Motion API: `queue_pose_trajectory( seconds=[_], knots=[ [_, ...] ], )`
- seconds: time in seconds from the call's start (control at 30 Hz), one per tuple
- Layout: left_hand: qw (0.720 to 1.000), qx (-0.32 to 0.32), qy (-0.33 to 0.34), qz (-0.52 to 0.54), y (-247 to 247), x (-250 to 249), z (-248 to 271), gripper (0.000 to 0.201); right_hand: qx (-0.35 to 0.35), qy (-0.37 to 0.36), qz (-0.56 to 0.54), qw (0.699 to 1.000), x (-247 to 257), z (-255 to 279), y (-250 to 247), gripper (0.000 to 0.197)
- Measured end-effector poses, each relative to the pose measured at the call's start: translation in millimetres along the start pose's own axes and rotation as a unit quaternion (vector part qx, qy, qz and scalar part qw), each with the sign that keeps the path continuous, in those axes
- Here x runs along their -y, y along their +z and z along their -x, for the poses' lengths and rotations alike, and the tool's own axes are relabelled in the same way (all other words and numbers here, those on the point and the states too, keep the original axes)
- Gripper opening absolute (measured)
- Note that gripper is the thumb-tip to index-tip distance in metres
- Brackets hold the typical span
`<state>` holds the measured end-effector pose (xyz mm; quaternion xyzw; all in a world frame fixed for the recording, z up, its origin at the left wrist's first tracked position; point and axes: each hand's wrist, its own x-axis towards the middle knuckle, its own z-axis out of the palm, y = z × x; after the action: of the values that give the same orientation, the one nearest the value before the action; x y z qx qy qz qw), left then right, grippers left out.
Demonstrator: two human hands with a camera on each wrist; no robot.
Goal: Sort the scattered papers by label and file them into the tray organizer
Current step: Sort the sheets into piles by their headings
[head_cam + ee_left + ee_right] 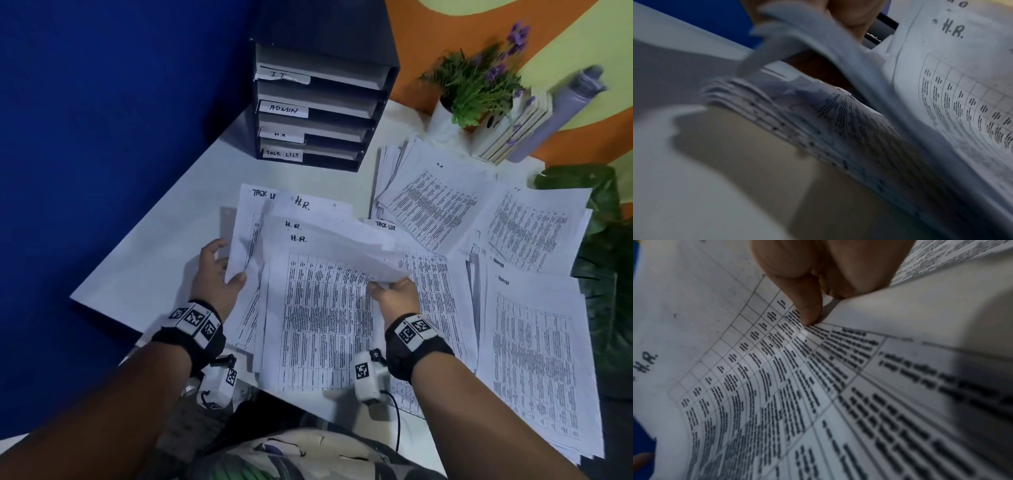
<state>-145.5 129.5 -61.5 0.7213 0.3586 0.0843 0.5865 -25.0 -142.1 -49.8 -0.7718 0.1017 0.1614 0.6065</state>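
White H.R. sheets (pixel 318 308) pinched by both hands, left (pixel 219 270), right (pixel 394 294), organizer (pixel 322 113) labelled IT, ADMIN, H.R, TASK LIST

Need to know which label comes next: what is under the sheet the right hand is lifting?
Under the lifted sheet, pinched by the right hand, lies a printed table page headed H.R.. What lies below that page is covered. The left hand grips the sheets' left edge.
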Motion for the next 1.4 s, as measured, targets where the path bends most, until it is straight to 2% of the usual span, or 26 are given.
queue_pose_trajectory(
  seconds=[0.07, 0.17, 0.3, 0.4, 0.5, 0.63, 0.7, 0.83, 0.9, 1.0, 1.07, 1.17, 1.2, 1.27, 1.33, 1.4],
  knots=[
    [0.999, 0.031, 0.019, -0.023, -2, -1, 1, 0.065, 0.007, -0.009, -0.012, 1.000, 2, 1, -1, 0.039],
    [0.995, 0.066, 0.010, -0.075, 1, -7, 2, 0.047, 0.018, -0.011, -0.034, 0.999, 6, 3, -1, 0.040],
    [0.992, 0.034, -0.044, -0.113, 7, -10, 3, 0.034, 0.013, -0.009, -0.018, 1.000, 3, -2, 3, 0.038],
    [0.995, 0.013, -0.055, -0.079, 8, -7, 1, 0.021, 0.011, -0.005, -0.004, 1.000, 0, -3, 3, 0.043],
    [0.995, -0.009, -0.049, -0.091, 9, -8, 2, 0.024, 0.004, 0.001, 0.020, 1.000, -3, -3, 0, 0.030],
    [0.994, -0.013, -0.040, -0.101, 9, -4, -3, 0.020, 0.008, 0.037, -0.024, 0.999, -8, -5, -3, 0.032],
    [0.994, -0.005, -0.039, -0.102, 12, -7, -2, 0.017, 0.013, 0.046, -0.038, 0.998, -8, -7, -3, 0.031],
    [0.997, 0.040, -0.050, -0.051, 23, -22, 6, 0.032, 0.027, 0.036, -0.054, 0.998, 2, -8, 4, 0.023],
    [0.996, 0.062, -0.034, -0.062, 27, -24, 5, 0.036, 0.022, 0.016, -0.033, 0.999, 10, -11, 10, 0.021],
    [0.993, 0.037, -0.020, -0.107, 29, -24, -4, 0.031, 0.032, 0.008, -0.060, 0.998, 21, -15, 17, 0.040],
    [0.994, -0.012, -0.032, -0.103, 31, -29, -8, 0.030, 0.084, 0.008, -0.064, 0.994, 23, -16, 15, 0.051],
    [0.995, -0.047, -0.042, -0.081, 33, -39, -11, 0.027, 0.181, -0.011, 0.031, 0.983, 25, -10, 11, 0.068],
    [0.994, -0.043, -0.045, -0.091, 34, -42, -11, 0.031, 0.177, -0.028, 0.052, 0.982, 25, -7, 10, 0.070],
    [0.995, -0.043, -0.044, -0.084, 36, -41, -13, 0.027, 0.109, -0.063, 0.038, 0.991, 27, -4, 5, 0.068],
    [0.995, -0.049, -0.034, -0.085, 37, -38, -13, 0.013, 0.022, -0.086, 0.014, 0.996, 33, -8, -5, 0.059],
    [0.990, -0.032, -0.020, -0.137, 37, -32, -13, 0.019, -0.049, -0.101, 0.025, 0.993, 39, -19, -19, 0.042]
  ],
)
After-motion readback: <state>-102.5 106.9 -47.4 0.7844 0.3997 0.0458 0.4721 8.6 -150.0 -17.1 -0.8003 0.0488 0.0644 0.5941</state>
